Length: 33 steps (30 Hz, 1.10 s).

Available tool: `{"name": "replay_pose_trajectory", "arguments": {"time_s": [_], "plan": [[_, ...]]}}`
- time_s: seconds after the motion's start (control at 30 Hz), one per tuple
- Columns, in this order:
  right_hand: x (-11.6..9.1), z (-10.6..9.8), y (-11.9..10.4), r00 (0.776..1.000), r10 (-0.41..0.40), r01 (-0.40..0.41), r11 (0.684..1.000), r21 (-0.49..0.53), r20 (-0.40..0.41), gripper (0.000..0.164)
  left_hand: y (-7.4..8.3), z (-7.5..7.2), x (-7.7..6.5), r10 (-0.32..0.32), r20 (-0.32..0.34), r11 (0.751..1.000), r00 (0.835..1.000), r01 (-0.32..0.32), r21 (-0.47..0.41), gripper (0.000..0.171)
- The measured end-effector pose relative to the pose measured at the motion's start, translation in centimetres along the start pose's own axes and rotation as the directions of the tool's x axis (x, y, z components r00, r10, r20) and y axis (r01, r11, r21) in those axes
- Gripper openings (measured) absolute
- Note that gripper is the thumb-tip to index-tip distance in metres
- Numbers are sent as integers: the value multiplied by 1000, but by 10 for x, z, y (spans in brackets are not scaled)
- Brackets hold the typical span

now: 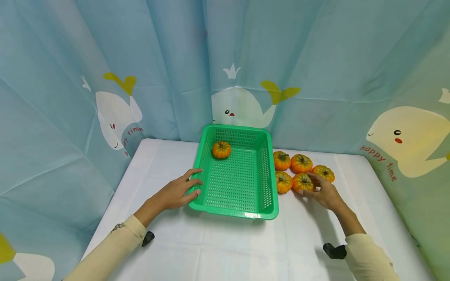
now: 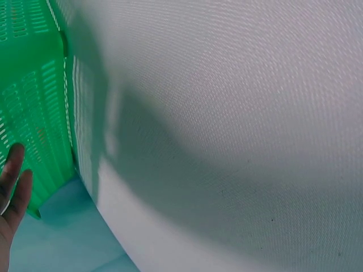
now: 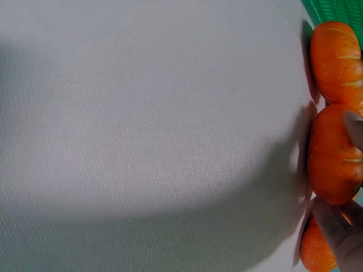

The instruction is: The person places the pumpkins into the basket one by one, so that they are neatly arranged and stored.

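Observation:
In the head view a green plastic basket [image 1: 230, 214] stands mid-table with one small orange pumpkin [image 1: 221, 150] in its far left corner. My left hand [image 1: 179, 191] rests at the basket's left rim, its fingers spread and fairly straight. The left wrist view shows two fingertips [image 2: 18, 150] against the perforated side wall [image 2: 42, 113]. To the right of the basket, my right hand [image 1: 325, 192] holds the nearest middle pumpkin [image 1: 302, 182] between thumb and fingers. The right wrist view has this pumpkin [image 3: 332, 158] between the thumb [image 3: 354, 127] and the fingers [image 3: 334, 226].
Around the held pumpkin sit several others: one nearer the basket [image 1: 283, 182], two behind [image 1: 281, 160], and one at the right [image 1: 324, 172]. A white cloth covers the table [image 1: 228, 249]. Blue curtains [image 1: 183, 78] with whale prints hang close behind and at the sides.

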State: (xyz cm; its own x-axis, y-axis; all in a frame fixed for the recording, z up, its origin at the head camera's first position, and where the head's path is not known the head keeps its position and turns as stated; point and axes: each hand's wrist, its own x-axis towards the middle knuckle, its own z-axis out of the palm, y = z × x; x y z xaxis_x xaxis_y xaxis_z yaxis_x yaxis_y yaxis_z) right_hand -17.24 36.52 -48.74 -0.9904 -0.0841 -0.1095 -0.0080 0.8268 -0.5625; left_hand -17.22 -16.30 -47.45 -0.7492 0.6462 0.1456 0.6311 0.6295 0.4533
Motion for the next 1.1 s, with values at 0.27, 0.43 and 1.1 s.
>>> {"name": "replay_pose_trajectory", "arguments": {"time_s": [0.27, 0.43, 1.1], "plan": [[-1, 3, 4, 1000, -12, 13, 1000, 26, -9, 76, 1, 2, -2, -2, 0, 1000, 1000, 2, -9, 36], [-3, 4, 5, 1000, -13, 13, 999, 31, -7, 76, 0, 3, -2, 5, -5, 1000, 1000, -5, 2, 36], [-8, -8, 1, 1000, -2, 2, 998, 55, -2, 78, -2, 2, 1, -4, -8, 1000, 1000, 4, 7, 37]]}}
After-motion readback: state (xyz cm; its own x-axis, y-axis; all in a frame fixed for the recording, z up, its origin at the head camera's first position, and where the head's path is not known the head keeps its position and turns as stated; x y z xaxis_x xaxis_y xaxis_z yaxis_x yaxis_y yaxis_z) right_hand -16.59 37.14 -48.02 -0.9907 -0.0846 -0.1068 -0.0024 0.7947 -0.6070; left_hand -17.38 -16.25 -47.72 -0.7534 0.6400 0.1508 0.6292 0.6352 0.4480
